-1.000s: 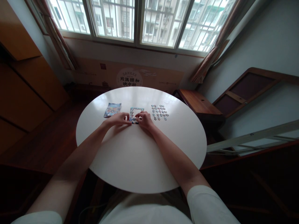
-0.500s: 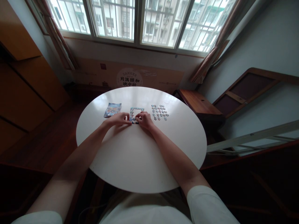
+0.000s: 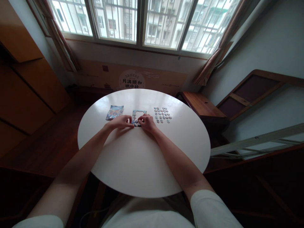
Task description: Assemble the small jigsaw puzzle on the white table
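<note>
A partly assembled jigsaw puzzle (image 3: 135,111) lies on the white round table (image 3: 133,164), its border joined around a white gap in the middle. My left hand (image 3: 121,121) rests at its lower left corner, thumb and index finger apart, fingertips touching the edge. Over the puzzle's right side, my right hand (image 3: 147,122) pinches with thumb and index finger at what appears to be a small puzzle piece, mostly hidden by the fingers. Loose puzzle pieces (image 3: 162,114) are laid out in rows to the right. Left of the puzzle lies a colourful printed picture sheet (image 3: 115,112).
Behind the table, a cardboard panel (image 3: 95,71) with printed writing stands under the barred window (image 3: 161,23). A small wooden table (image 3: 201,103) is at the right, near a leaning wooden frame (image 3: 242,98). Orange-brown cabinets (image 3: 30,85) line the left side.
Both hands keep nearly the same places at the puzzle. The right fingers have shifted very slightly, and the whole view has moved a little.
</note>
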`<state>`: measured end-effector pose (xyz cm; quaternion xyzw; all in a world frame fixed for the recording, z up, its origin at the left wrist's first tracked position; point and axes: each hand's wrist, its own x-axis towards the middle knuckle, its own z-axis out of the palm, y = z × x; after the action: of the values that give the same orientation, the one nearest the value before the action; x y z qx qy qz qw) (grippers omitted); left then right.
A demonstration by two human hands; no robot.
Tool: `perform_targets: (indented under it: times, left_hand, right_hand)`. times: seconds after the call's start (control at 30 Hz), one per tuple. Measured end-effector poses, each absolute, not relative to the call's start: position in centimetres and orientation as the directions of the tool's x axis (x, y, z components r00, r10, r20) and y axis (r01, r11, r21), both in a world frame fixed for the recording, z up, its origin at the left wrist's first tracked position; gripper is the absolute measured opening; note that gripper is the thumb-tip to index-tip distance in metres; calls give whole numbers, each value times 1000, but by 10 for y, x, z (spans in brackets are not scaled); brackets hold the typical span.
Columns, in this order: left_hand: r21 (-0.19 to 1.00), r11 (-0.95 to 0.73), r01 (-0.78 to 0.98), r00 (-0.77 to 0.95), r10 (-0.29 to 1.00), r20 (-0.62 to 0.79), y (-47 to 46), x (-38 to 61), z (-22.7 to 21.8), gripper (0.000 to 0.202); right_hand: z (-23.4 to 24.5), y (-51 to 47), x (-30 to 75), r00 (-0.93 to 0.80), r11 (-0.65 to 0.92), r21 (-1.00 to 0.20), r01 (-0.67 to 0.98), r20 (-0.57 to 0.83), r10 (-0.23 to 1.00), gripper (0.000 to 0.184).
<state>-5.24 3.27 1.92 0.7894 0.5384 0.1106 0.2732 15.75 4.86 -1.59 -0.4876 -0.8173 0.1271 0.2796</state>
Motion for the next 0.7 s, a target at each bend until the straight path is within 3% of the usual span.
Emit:
perform_targets:
  times: [0.7]
  left_hand:
    - [557, -266, 787, 397, 909, -126, 31, -52, 21, 46]
  right_hand:
    - [-16, 49, 158, -348, 472, -486, 736, 326, 879, 22]
